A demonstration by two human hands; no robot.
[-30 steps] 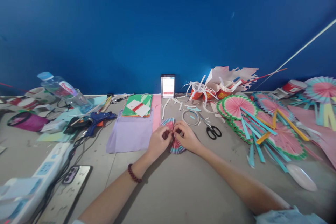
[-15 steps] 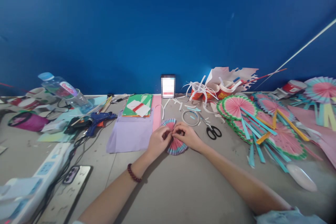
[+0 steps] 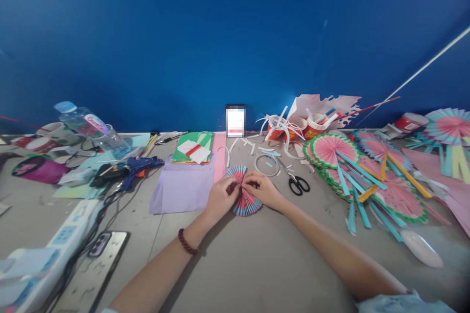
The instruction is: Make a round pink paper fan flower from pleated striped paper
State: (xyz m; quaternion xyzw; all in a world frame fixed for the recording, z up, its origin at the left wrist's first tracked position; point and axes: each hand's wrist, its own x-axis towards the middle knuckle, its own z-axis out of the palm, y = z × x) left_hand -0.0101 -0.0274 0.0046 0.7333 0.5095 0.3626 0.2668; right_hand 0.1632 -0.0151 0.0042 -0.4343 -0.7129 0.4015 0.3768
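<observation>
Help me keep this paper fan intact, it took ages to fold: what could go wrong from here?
1. The left hand and right hand both pinch the fan at its centre. A slip there could let the pleats spring apart.
2. The scissors lie close beside the right hand. A sideways move might knock them or catch the wrist.

Around the paper fan (image 3: 245, 202) on the table (image 3: 257, 264): a sheet (image 3: 179, 188) at nine o'clock, scissors (image 3: 299, 185) at three, a small screen (image 3: 235, 121) at twelve, cups (image 3: 295, 128) at one, a phone (image 3: 106, 244) at eight, a mouse (image 3: 420, 248) at four.
</observation>
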